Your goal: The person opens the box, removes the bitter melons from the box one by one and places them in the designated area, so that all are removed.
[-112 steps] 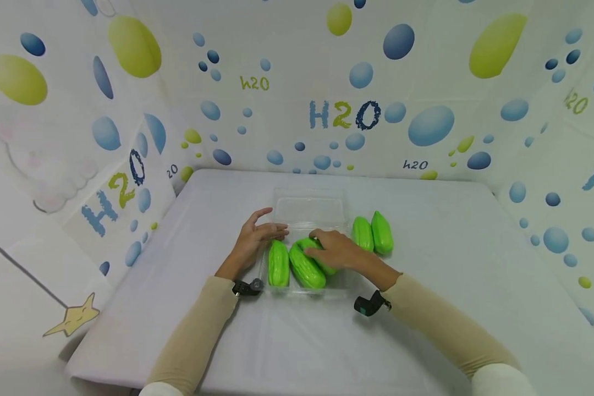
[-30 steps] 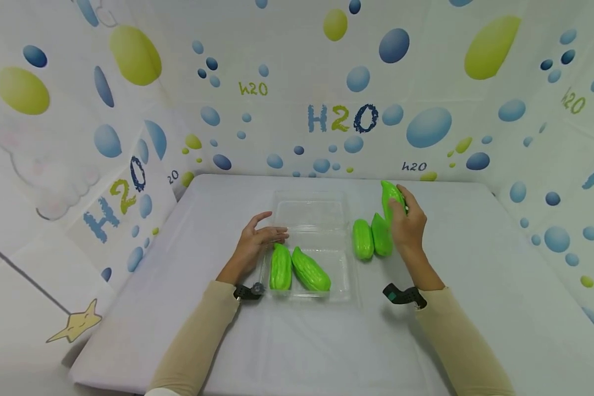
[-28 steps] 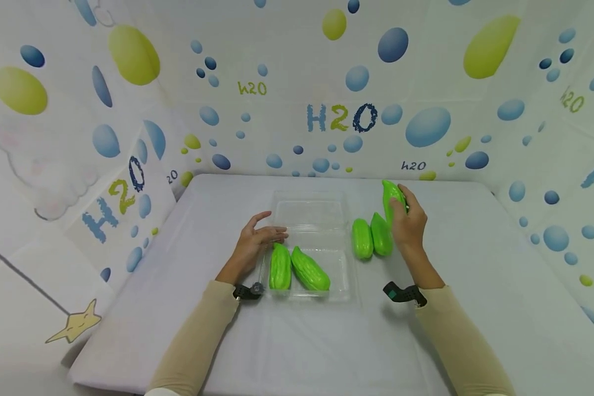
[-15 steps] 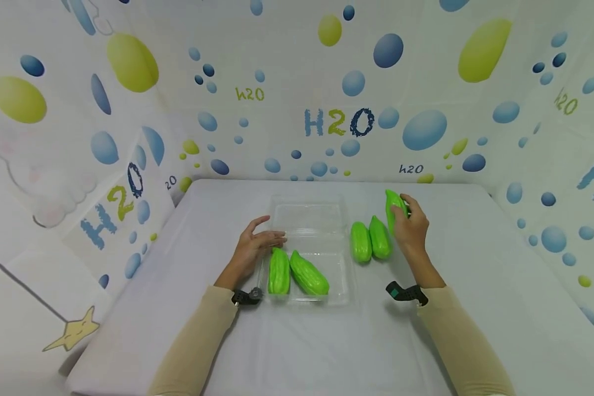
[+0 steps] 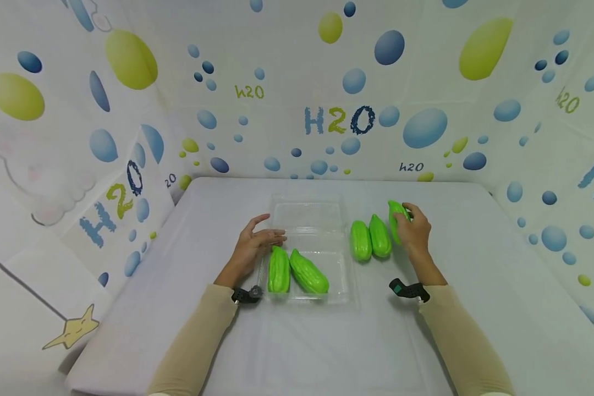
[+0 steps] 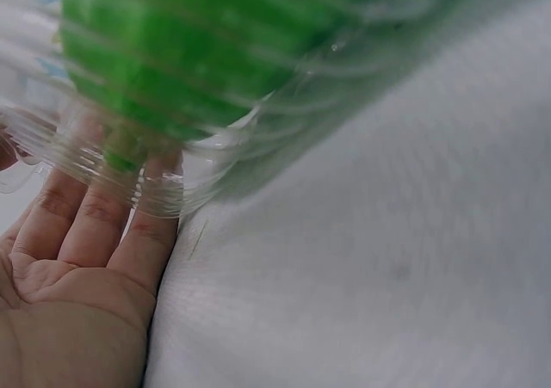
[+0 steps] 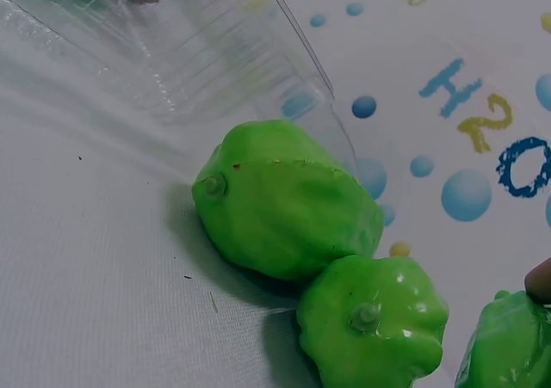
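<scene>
- The right hand [image 5: 414, 228] is grasping a green gourd [image 5: 394, 212], thumb to the left and fingers over the right; whether the gourd is touching the tablecloth [image 5: 302, 349] cannot be told.
- This grip is keeping the tapered tip pointing far, probably so that the piece is lining up with its neighbours.
- Just left of it, the slimmer gourd [image 5: 381, 237] and the blunt gourd [image 5: 361, 242] are lying side by side and touching, presumably grouped there for easy reach.
- The left hand [image 5: 249, 247] is clenching nothing; its extended fingers are resting against the left wall of the clear box [image 5: 340, 275], apparently steadying a light container.
- The lid [image 5: 307, 213] is lying folded back on the far side, giving access from above.
- Inside, the left gourd [image 5: 279, 270] is standing parallel to the wall, while the slanted gourd [image 5: 309, 273] is angling far-left.
</scene>
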`<state>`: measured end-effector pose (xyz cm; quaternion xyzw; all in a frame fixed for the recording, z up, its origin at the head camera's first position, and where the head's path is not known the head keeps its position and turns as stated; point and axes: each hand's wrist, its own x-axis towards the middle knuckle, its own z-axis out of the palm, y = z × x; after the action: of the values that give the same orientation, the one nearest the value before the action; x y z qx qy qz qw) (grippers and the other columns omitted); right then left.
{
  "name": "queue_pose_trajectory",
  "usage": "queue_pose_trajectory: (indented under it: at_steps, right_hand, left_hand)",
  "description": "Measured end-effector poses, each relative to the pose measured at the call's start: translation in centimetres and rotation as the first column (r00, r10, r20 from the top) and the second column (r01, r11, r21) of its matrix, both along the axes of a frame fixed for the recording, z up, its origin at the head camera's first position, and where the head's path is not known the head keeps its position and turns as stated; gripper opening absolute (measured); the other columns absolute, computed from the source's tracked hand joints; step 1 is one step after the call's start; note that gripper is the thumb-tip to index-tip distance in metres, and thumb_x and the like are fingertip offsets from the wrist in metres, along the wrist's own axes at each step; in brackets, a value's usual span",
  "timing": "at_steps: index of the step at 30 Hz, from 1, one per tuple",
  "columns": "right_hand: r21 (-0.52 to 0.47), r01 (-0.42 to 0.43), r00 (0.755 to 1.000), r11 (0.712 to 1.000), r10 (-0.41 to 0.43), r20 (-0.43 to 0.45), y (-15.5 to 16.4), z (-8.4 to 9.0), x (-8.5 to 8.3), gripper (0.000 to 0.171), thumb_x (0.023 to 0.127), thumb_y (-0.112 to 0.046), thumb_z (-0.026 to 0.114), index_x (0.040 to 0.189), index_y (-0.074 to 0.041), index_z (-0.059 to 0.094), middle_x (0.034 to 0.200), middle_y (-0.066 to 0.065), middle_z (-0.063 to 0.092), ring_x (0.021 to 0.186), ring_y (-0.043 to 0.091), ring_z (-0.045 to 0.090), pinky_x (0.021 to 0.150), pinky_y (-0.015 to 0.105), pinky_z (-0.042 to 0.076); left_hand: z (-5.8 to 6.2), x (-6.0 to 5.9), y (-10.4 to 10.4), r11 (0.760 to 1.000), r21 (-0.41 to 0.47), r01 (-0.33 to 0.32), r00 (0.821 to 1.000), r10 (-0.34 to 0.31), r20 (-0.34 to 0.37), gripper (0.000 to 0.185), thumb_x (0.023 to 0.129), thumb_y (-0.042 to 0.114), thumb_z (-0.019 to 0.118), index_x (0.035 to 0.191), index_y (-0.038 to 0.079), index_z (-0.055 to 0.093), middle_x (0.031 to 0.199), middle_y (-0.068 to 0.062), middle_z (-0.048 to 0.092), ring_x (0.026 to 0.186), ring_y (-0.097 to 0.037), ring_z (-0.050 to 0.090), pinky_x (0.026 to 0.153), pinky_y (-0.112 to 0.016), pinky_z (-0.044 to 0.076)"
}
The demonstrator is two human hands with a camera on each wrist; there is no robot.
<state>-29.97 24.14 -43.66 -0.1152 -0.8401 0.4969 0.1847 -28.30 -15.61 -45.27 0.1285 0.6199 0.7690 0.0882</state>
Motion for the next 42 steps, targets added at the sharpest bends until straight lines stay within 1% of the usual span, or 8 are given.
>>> queue_pose_trajectory:
  at_steps: [7,11,15,20,29,32,39,42]
  right_hand:
    - [0.035,0.007,0.998,0.999,-0.01,0.07,0.2,-0.4,0.0,0.046,0.09,-0.026,0.053,0.131,-0.006,0.053,0.125,0.019,0.056,0.109,0.033,0.052,0.085,0.046,0.045]
    - [0.063,0.008,0.989,0.998,-0.017,0.147,0.4,-0.6,0.0,0.047,0.088,-0.03,0.053,0.129,-0.007,0.055,0.118,0.018,0.058,0.1,0.032,0.054,0.078,0.041,0.046]
    - [0.075,-0.006,0.98,0.997,-0.009,0.197,0.7,-0.9,0.0,0.047,0.088,-0.033,0.053,0.128,-0.008,0.055,0.114,0.017,0.057,0.098,0.031,0.053,0.074,0.038,0.045]
    - [0.09,-0.021,0.978,0.996,0.002,0.208,0.8,-1.0,-0.2,0.046,0.088,-0.033,0.053,0.126,-0.007,0.056,0.114,0.017,0.058,0.097,0.032,0.055,0.074,0.039,0.047]
    - [0.104,-0.034,0.973,0.994,0.009,0.231,0.7,-1.1,0.1,0.048,0.087,-0.034,0.053,0.125,-0.005,0.055,0.113,0.017,0.057,0.097,0.032,0.054,0.075,0.039,0.046]
    - [0.094,-0.036,0.974,0.995,0.014,0.227,0.7,-1.1,0.2,0.048,0.087,-0.033,0.053,0.126,-0.006,0.055,0.114,0.017,0.057,0.098,0.032,0.053,0.077,0.04,0.046]
    - [0.092,-0.032,0.975,0.995,0.011,0.221,1.0,-1.2,0.0,0.052,0.087,-0.033,0.053,0.131,-0.005,0.052,0.117,0.019,0.057,0.103,0.035,0.054,0.083,0.046,0.047]
    - [0.079,-0.028,0.974,0.996,0.01,0.225,1.1,-1.1,0.1,0.054,0.088,-0.034,0.053,0.133,-0.003,0.049,0.119,0.02,0.057,0.104,0.035,0.054,0.085,0.047,0.046]
  left_hand:
    - [-1.0,-0.7,-0.1,1.0,0.002,-0.016,1.0,0.016,-0.018,0.06,0.096,0.003,0.049,0.147,0.006,0.017,0.118,-0.023,0.061,0.106,-0.035,0.062,0.094,-0.045,0.048]
    - [-1.8,-1.1,-0.1,1.0,0.014,-0.022,0.999,0.023,-0.035,0.06,0.096,0.005,0.05,0.147,0.007,0.018,0.117,-0.022,0.062,0.104,-0.033,0.063,0.091,-0.042,0.05]
    - [-2.0,-1.3,-0.2,1.0,0.027,-0.011,0.998,0.012,-0.055,0.06,0.096,0.006,0.052,0.146,0.009,0.02,0.117,-0.022,0.062,0.103,-0.034,0.063,0.09,-0.041,0.051]
    - [-1.6,-1.2,-0.2,0.999,0.038,-0.003,0.999,0.005,-0.051,0.057,0.096,0.005,0.051,0.145,0.012,0.023,0.117,-0.021,0.063,0.103,-0.032,0.064,0.09,-0.039,0.051]
    - [0.1,-0.1,-0.1,0.999,0.04,0.03,0.999,-0.029,-0.021,0.057,0.097,0.001,0.048,0.146,0.009,0.02,0.121,-0.028,0.057,0.109,-0.04,0.058,0.097,-0.049,0.043]
    - [0.0,-0.1,-0.1,0.999,0.043,0.03,0.999,-0.03,-0.024,0.058,0.097,0.001,0.048,0.146,0.008,0.019,0.121,-0.029,0.057,0.109,-0.041,0.058,0.097,-0.05,0.043]
    - [-1.6,-1.0,-0.2,1.0,0.027,0.002,0.999,-0.001,-0.036,0.059,0.097,0.003,0.048,0.147,0.007,0.017,0.118,-0.022,0.062,0.105,-0.033,0.063,0.093,-0.044,0.049]
    - [-1.8,-1.1,-0.2,1.0,0.025,0.0,1.0,0.001,-0.03,0.06,0.097,0.004,0.049,0.147,0.007,0.016,0.119,-0.022,0.062,0.105,-0.033,0.063,0.093,-0.043,0.049]
